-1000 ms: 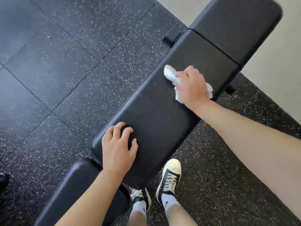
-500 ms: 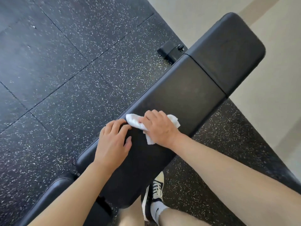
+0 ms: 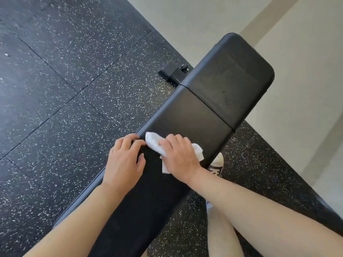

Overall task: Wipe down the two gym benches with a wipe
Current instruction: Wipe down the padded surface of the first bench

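While the bench (image 3: 194,119) runs lower-left to upper-right, right hand (image 3: 181,157) presses the wipe (image 3: 154,142), left hand (image 3: 124,164) resting flat.

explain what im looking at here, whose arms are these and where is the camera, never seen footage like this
There is no machine here. The picture comes from a camera worn on a person's head, looking forward and down, so the two bare arms are the wearer's own.

The long black padded thing running diagonally is a gym bench, standing on a dark speckled rubber floor. A pale wall lies beyond its far end.

The right hand presses a white wipe flat onto the bench pad. The left hand rests on the pad's edge just beside it, holding nothing. Below the right forearm you can glimpse the person's shoe on the floor.
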Tool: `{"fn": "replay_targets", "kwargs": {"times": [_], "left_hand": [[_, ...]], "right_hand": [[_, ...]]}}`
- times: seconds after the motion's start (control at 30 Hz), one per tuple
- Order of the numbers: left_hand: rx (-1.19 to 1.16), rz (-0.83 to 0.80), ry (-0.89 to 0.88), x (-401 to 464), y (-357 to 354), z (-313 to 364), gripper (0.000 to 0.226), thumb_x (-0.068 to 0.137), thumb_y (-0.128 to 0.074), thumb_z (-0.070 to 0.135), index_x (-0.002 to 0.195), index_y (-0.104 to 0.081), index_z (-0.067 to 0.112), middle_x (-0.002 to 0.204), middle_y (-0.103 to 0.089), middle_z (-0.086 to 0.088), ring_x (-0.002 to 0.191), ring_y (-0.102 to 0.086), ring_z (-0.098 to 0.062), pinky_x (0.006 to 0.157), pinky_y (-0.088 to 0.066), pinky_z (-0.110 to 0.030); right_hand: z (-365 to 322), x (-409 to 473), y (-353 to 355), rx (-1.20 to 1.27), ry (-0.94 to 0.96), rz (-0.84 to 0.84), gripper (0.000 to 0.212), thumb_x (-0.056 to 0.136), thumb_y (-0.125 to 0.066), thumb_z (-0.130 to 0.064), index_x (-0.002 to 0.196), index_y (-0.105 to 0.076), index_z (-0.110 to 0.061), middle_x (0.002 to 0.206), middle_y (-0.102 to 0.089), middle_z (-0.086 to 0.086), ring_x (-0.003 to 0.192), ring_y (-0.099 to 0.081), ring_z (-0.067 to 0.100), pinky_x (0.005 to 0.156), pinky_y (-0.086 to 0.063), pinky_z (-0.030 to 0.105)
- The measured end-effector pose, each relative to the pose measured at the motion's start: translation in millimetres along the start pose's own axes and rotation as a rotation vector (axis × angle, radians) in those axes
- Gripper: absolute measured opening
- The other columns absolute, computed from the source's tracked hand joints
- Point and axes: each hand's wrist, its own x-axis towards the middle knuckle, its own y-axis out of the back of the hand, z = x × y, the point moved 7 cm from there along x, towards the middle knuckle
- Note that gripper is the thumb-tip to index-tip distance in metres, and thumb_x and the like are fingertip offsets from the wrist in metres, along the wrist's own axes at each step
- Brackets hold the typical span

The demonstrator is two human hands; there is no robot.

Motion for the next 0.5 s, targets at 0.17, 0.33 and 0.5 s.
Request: {"fn": "replay_targets", "kwargs": {"times": [0.17,0.33,0.5], "left_hand": [[0.02,-0.022,0.058,27,-2,21,0.032,0.088,-0.073,0.007,0.119,-0.067,0.01,0.134,-0.057,-0.008,0.114,-0.054,-0.039,0.093,-0.052,-0.053],[0.015,-0.004,0.097,63,-9,56,0.031,0.092,-0.069,0.012,0.123,-0.065,0.015,0.137,-0.055,-0.002,0.118,-0.051,-0.032,0.095,-0.049,-0.05],[0.011,0.001,0.131,114,-14,85,0.038,0.093,-0.065,0.01,0.13,-0.061,0.01,0.14,-0.055,-0.007,0.12,-0.052,-0.036,0.099,-0.049,-0.052]], "right_hand": [[42,11,18,-0.011,0.449,-0.018,0.034,0.081,-0.074,-0.032,0.105,-0.063,-0.011,0.092,-0.058,0.007,0.075,-0.052,0.028,0.061,-0.042,0.041],[141,57,40,0.009,0.061,0.05,0.036,0.078,-0.079,-0.023,0.109,-0.069,-0.008,0.092,-0.06,0.01,0.075,-0.055,0.031,0.059,-0.044,0.043],[114,3,21,0.097,0.132,-0.011,0.028,0.082,-0.069,-0.023,0.107,-0.061,-0.015,0.094,-0.048,0.003,0.078,-0.042,0.025,0.065,-0.026,0.037]]}}
